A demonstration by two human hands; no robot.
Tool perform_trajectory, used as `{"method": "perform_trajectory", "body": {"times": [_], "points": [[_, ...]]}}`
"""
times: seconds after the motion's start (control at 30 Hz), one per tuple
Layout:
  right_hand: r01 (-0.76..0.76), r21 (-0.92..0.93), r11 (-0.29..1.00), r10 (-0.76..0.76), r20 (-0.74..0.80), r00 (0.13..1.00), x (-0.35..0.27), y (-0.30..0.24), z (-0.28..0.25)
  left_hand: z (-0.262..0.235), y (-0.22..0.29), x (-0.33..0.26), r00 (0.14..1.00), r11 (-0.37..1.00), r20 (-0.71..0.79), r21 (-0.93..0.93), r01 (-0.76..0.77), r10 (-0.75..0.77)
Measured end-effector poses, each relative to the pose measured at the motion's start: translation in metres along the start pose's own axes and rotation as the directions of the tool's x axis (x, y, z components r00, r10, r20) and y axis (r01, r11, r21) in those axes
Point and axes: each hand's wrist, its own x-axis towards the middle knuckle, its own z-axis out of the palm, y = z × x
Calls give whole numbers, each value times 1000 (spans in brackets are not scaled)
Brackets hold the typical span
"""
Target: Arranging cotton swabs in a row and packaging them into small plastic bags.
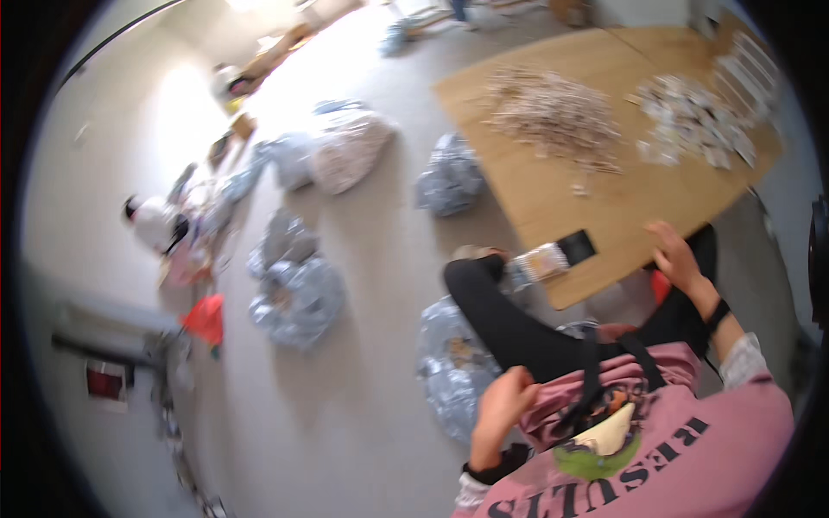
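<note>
My left hand (pixel 508 402) is beside my left thigh and the hem of my pink shirt, fingers curled in; whatever they may hold is hidden. Over the near edge of the wooden table (pixel 553 203) is my right hand (pixel 676 257), its fingers partly stretched and apart, with nothing seen in them. On the table's near left corner lie a black phone-like slab (pixel 577 248) and a clear packet (pixel 544 262) with pale contents. Farther back is a heap of thin pale sticks (pixel 557 116). Right of it spreads a pile of small white wrapped pieces (pixel 695 121).
A bulging clear bag (pixel 458 367) stands on the floor by my left leg. Other clear bags (pixel 298 298) stand farther left, one holding pale pinkish contents (pixel 350 155). A red bag (pixel 205 319) and mixed items line the left wall. A white rack (pixel 747 73) stands at the table's far right.
</note>
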Motion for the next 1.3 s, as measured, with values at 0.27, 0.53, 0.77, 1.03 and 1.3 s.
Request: {"method": "perform_trajectory", "body": {"times": [0.27, 0.53, 0.77, 1.03, 1.3], "points": [[-111, -14, 994, 112, 26, 993, 117, 26, 16, -14, 90, 61, 850, 906, -440, -160, -392, 290], [111, -39, 993, -111, -2, 994, 191, 50, 49, 2, 215, 266, 745, 871, -458, 325, -368, 486], [212, -135, 968, -229, -128, 965, 185, 69, 51, 25, 210, 304, 713, 886, -532, 343, -312, 457], [203, 37, 979, -200, -64, 978, 161, 49, 39, 48, 177, 231, 658, 723, -317, 419, -549, 683], [190, 305, 933, -210, 36, 977, 105, 10, 43, 46, 168, 223, 705, 796, -403, 459, -395, 583]]}}
